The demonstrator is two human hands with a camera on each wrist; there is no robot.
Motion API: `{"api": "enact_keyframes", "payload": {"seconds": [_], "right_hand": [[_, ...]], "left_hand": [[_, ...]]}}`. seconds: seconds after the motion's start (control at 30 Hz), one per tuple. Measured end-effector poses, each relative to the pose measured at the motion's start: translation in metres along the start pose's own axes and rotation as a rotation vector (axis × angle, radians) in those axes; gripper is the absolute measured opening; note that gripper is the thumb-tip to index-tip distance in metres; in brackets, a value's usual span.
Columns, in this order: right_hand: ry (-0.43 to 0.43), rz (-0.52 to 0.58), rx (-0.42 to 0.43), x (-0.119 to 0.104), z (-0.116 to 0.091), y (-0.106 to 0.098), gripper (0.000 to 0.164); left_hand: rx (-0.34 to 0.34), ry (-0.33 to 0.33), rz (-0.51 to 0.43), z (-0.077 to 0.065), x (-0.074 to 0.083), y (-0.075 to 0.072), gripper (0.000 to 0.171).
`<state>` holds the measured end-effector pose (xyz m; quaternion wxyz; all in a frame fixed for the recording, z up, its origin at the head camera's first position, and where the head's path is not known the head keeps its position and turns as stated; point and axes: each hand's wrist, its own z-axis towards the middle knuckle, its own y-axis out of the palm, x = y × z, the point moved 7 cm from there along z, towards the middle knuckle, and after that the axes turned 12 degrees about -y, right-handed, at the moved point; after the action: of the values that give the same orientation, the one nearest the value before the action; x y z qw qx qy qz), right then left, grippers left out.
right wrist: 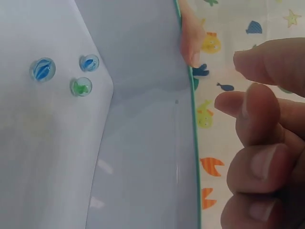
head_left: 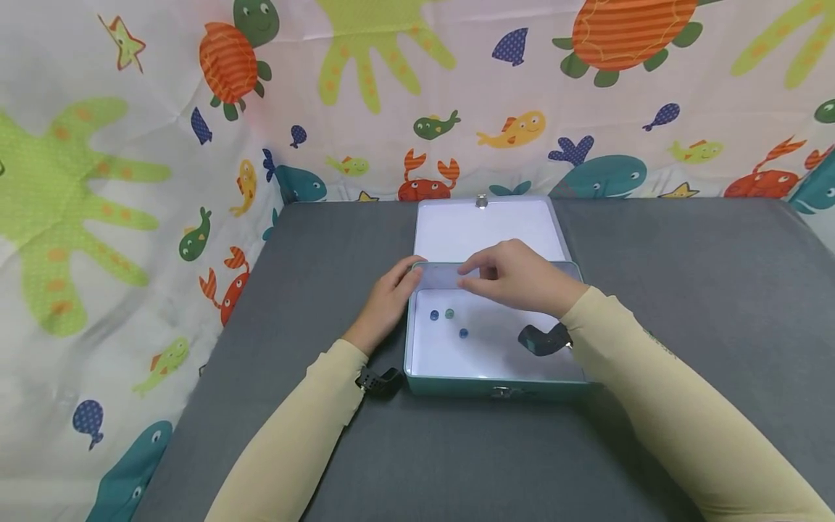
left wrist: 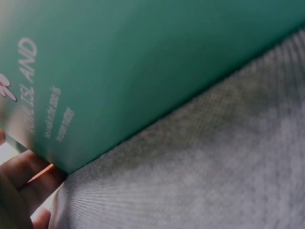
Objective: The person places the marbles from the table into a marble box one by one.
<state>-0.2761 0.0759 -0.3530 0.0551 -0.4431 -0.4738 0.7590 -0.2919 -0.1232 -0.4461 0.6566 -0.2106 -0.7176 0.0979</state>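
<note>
A shallow teal tin box [head_left: 430, 388] with a white inside stands on the table with its lid [head_left: 485, 228] folded back. Three glass marbles lie on its floor toward the left: a green one [right wrist: 81, 87], a blue one [right wrist: 89, 63] and another blue one [right wrist: 43, 69]. My left hand [head_left: 386, 301] holds the box at its back left corner, thumb near the rim, fingers reaching round the outer corner in the left wrist view. Over the back wall hovers my right hand [head_left: 515, 279], thumb and index finger apart with nothing between them, the other fingers curled.
The grey tabletop [head_left: 313, 261] surrounds the box. A cloth [head_left: 391, 65] printed with sea animals hangs behind and on the left. Dark wrist straps [head_left: 381, 382] sit at both sleeves; the right one overlaps the box in the head view.
</note>
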Motion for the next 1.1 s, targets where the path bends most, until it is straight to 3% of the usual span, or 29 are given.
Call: {"api": "enact_keyframes", "payload": {"seconds": [1.1], "right_hand": [[0.155,-0.058,0.062,0.021,-0.07,-0.041,0.026]], "left_hand": [[-0.03,0.013,-0.033,0.0,0.001,0.001,0.047]]}}
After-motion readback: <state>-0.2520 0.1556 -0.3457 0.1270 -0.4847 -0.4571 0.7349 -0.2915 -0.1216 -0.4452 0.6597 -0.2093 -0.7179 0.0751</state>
